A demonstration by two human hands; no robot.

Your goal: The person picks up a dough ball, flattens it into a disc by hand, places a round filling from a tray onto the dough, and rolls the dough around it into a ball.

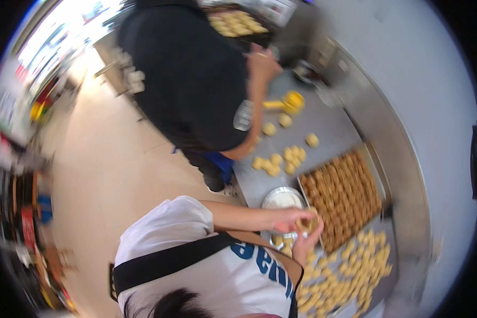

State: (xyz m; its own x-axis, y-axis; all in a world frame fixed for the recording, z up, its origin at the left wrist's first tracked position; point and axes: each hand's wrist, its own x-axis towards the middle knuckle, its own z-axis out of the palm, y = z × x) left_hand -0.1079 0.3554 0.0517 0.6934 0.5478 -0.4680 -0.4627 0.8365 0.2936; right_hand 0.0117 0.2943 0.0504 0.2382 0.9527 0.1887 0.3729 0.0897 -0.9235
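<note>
Over the table's near edge, my left hand (290, 218) and my right hand (308, 243) meet around one small round of pale dough (314, 213). A darker brown middle shows in it, probably filling. Fingers of both hands are curled against its sides. Just beyond my hands lies a metal tray (300, 186) packed with rows of brown filling pieces (340, 199). Beside my left hand stands a round foil-coloured pan (270, 195) with white contents, perhaps flour. Partly hidden under my hands is a smaller container with yellowish dough balls (285, 243).
Many small pale dough pieces (350, 275) spread over the steel table to my right. To the left sit several dough balls (270, 163) and a yellow tool (291, 102). A co-worker in black (185, 69) stands at the table near a tray of pale pastries (238, 24). A wall edges the far side.
</note>
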